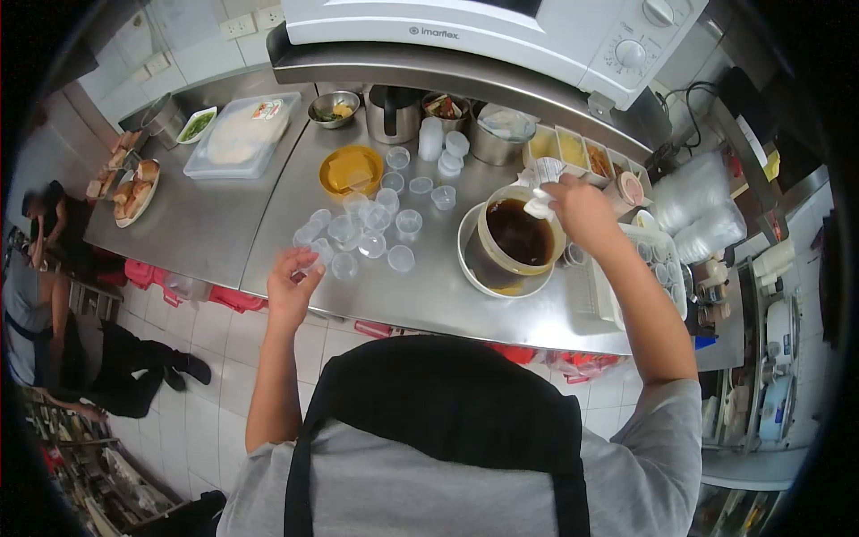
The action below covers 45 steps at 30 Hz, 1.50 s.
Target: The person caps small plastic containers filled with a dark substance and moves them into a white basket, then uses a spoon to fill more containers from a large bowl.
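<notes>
My left hand [291,285] is at the front edge of the steel counter, its fingers closed around a small clear plastic cup [312,262]. Many more clear plastic cups [377,217] lie loose beyond it, around a yellow lid [350,170]. Over the far right rim of a round tub of dark brown liquid [519,231], my right hand [574,204] grips something white [539,206], whose kind I cannot tell. The tub stands in a white basin [465,246].
A white basket of small cups [667,255] stands right of the tub. Behind are compartments of ingredients [573,150], a steel pitcher [391,116] and a microwave [501,40] on a shelf. Left are a lidded container [243,139] and plated bread [137,192]. A person [80,331] is at far left.
</notes>
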Motion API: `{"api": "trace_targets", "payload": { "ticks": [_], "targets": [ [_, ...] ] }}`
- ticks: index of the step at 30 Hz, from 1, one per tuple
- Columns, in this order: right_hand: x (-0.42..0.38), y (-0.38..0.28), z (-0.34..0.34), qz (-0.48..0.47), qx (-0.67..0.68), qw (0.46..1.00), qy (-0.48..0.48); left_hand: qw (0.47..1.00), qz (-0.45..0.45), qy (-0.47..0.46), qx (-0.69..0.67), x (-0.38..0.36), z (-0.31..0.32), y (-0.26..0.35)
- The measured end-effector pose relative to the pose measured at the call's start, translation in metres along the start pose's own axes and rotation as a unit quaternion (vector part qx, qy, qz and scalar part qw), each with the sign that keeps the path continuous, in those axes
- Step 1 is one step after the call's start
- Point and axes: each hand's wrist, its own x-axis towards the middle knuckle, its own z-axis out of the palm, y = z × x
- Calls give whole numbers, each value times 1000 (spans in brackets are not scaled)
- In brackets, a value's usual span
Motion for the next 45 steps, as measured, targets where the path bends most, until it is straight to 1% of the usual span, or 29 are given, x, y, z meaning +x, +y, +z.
{"api": "trace_targets", "payload": {
  "ticks": [1, 4, 7, 11, 14, 17, 19, 22, 24, 25, 28, 29, 30, 32, 35, 38, 41, 44, 45],
  "targets": [
    [-1, -2, 2, -16, -28, 999, 6, 1000, -6, -3, 0, 1, -1, 0],
    [-2, -14, 4, -47, -48, 996, 65, 1000, -1, -9, -8, 2, -3, -5],
    [2, -14, 2, -37, -38, 998, 16, 999, 8, -11, -35, 3, -5, -11],
    [6, -18, -7, -28, -41, 998, -32, 999, 15, -9, -26, 3, -7, -8],
    [5, -18, -8, -71, -65, 995, -17, 1000, 19, -8, -24, 3, -8, -8],
    [2, -32, -15, -99, -73, 992, 18, 1000, 26, -3, -4, 3, -7, -13],
    [4, -34, -11, -103, -60, 993, -4, 999, 38, -4, 14, 3, -5, -18],
    [4, -30, -5, -119, -49, 991, -28, 1000, -3, -4, -1, -1, -1, -19],
    [5, -27, -2, -120, -40, 991, -43, 999, 8, -42, 6, -3, -2, -13],
    [4, -25, 0, -133, -31, 990, -26, 998, 14, -60, 10, -5, -3, -8],
    [7, -22, 0, -132, -29, 990, -43, 974, 46, -207, 82, -20, -6, 25],
    [8, -20, 2, -140, -22, 990, -29, 958, 69, -259, 105, -28, 0, 29],
    [9, -19, 2, -135, -26, 990, -36, 938, 92, -310, 127, -36, 6, 32],
    [11, -18, 1, -125, -34, 990, -48, 897, 142, -412, 72, -48, 17, 24],
    [11, -16, 3, -127, -12, 991, -43, 890, 195, -410, 35, -55, 25, 12],
    [12, -17, 4, -99, 7, 993, -58, 879, 34, -476, 15, -52, 14, 17],
    [14, -12, 3, -51, 39, 995, -75, 891, 30, -453, 19, -56, 12, 15],
    [14, -3, 6, -37, 64, 995, -63, 900, 49, -433, -17, -55, 8, 8],
    [14, -3, 6, -26, 92, 994, -58, 909, 34, -415, -38, -55, 6, 9]
  ]
}}
